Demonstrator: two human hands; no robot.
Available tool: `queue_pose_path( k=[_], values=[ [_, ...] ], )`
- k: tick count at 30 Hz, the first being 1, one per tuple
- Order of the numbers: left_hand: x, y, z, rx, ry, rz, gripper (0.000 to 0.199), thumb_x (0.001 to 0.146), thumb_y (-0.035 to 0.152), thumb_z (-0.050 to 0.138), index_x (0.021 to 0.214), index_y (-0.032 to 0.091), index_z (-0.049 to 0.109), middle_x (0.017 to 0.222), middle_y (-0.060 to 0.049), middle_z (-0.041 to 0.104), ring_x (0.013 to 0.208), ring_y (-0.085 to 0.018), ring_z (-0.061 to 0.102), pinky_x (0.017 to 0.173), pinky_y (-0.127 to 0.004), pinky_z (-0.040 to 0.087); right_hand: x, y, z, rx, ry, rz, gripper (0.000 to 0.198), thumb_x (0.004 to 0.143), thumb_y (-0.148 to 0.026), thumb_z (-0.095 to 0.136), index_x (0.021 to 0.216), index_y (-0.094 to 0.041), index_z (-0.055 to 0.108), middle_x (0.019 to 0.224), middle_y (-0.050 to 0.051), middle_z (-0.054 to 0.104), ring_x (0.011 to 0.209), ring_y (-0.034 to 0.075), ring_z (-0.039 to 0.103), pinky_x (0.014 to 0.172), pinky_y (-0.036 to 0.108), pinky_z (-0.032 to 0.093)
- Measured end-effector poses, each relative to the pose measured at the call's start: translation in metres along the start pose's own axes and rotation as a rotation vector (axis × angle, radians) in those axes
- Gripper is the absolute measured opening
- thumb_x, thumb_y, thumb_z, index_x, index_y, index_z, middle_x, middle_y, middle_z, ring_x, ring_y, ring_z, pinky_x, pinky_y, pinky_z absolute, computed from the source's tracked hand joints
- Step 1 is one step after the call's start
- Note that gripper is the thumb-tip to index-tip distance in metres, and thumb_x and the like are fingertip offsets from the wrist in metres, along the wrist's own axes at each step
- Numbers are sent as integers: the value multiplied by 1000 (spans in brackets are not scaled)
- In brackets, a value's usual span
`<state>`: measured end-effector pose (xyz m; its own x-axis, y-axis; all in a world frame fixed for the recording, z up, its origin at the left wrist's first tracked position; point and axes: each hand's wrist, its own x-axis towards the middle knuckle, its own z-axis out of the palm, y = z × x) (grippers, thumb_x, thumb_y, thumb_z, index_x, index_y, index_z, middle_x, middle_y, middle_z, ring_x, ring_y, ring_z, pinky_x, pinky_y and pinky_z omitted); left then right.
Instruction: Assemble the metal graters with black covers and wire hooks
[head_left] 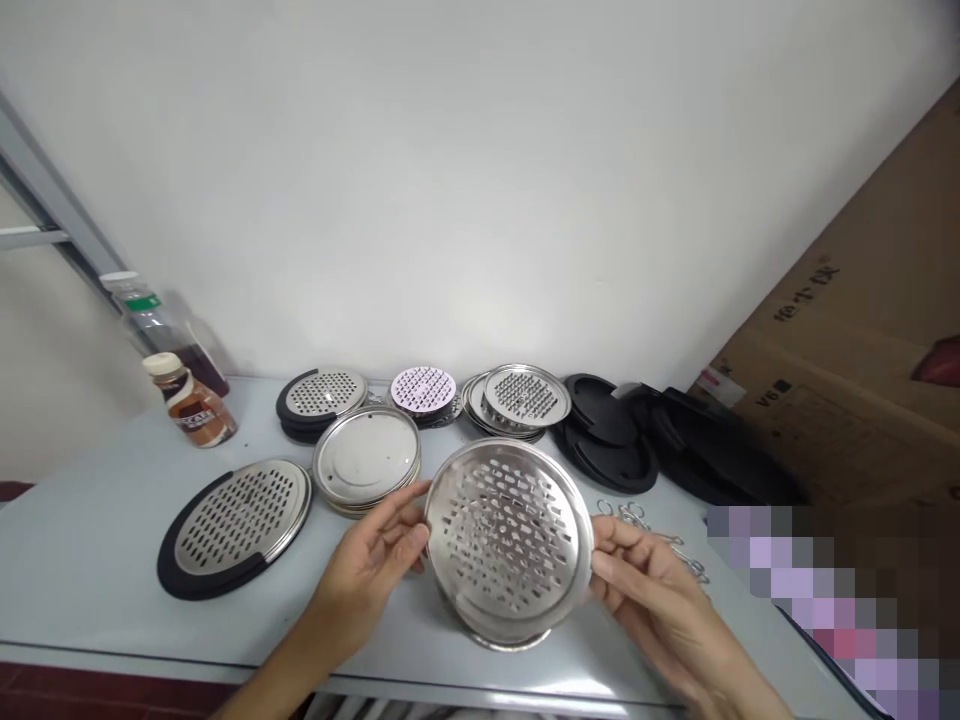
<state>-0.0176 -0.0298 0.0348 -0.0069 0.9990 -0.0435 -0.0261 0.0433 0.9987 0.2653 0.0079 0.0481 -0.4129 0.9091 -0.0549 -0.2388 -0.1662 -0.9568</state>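
Observation:
Above the table's front part, a round perforated metal disc [510, 530] with a raised rim is held tilted toward me. My left hand [382, 550] pinches its left edge between thumb and fingers. On the opposite edge, the thumb and fingers of my right hand [645, 575] close on the rim. Below the disc shows the curved edge of another metal piece [514, 645]; whether it is held too I cannot tell. A perforated disc in a black holder [232, 525] lies to the left. Nearer my left hand is a stack of plain metal lids [366, 455].
At the back stand a black-rimmed stack [322, 395], a pale perforated disc [423, 388] and stacked perforated discs [527, 397]. Black round holders [611, 440] and wire hooks [679, 550] lie right. Two bottles [191, 400] stand left; a cardboard box [847, 370] borders the right.

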Motion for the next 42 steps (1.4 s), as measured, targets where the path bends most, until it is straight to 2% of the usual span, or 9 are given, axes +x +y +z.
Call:
queue_pose_path(
  k=[4,9,13,18,25,34,38,40,42],
  values=[
    [3,-13,6,-44,-41,-123,57,83,38,67,133,17,50,78,3,56,64,-11,57,58,-24,48,5,23,-5,8,54,106,28,81,-38,70,100,-18,66,86,7,66,75,21,66,73,40,56],
    [6,-18,14,28,-92,-192,65,83,38,65,141,19,43,78,3,55,60,-11,57,55,-25,47,-1,37,-14,-409,188,-38,59,79,-42,72,133,-23,54,100,8,66,86,23,65,80,40,54],
    [6,-12,17,291,-93,-184,66,84,42,62,142,20,43,75,4,55,57,-12,54,53,-24,45,-9,38,-15,-790,157,-112,80,66,-45,80,138,-24,50,123,12,61,110,32,59,93,47,49],
    [9,-9,18,593,-76,-86,59,84,48,59,137,22,52,67,5,57,56,-13,52,57,-23,43,-13,36,-15,-1019,44,-71,109,56,-48,85,149,-29,30,142,14,46,129,39,44,102,52,42],
    [10,-2,19,686,-131,-94,63,86,49,54,140,17,47,66,5,57,55,-14,53,54,-23,41,-9,37,-8,-1130,-15,-32,106,59,-52,83,148,-31,30,141,15,44,132,41,40,103,54,41],
    [9,0,18,728,-181,-44,51,86,46,56,132,23,55,62,5,56,56,-15,55,52,-22,39,-12,45,-12,-1174,7,-100,100,61,-51,82,146,-32,33,133,15,49,120,41,50,97,51,47],
    [6,-5,9,814,-137,45,53,86,46,58,135,25,53,76,1,64,68,-18,60,63,-27,48,-11,44,-12,-1173,-8,-86,101,61,-56,81,146,-31,34,133,15,47,118,38,52,97,49,47],
    [4,-8,2,873,-123,169,58,84,43,63,138,27,49,101,-4,66,92,-23,62,82,-33,51,-11,42,-13,-1192,-10,-100,103,59,-59,81,146,-30,34,136,16,45,123,39,47,101,51,44],
    [0,-11,-5,916,-171,297,63,82,43,66,141,30,46,127,-8,57,118,-27,52,100,-41,44,-11,41,-14,-1206,-31,-132,101,60,-61,79,146,-30,36,139,15,44,129,39,41,105,52,40]
  ],
)
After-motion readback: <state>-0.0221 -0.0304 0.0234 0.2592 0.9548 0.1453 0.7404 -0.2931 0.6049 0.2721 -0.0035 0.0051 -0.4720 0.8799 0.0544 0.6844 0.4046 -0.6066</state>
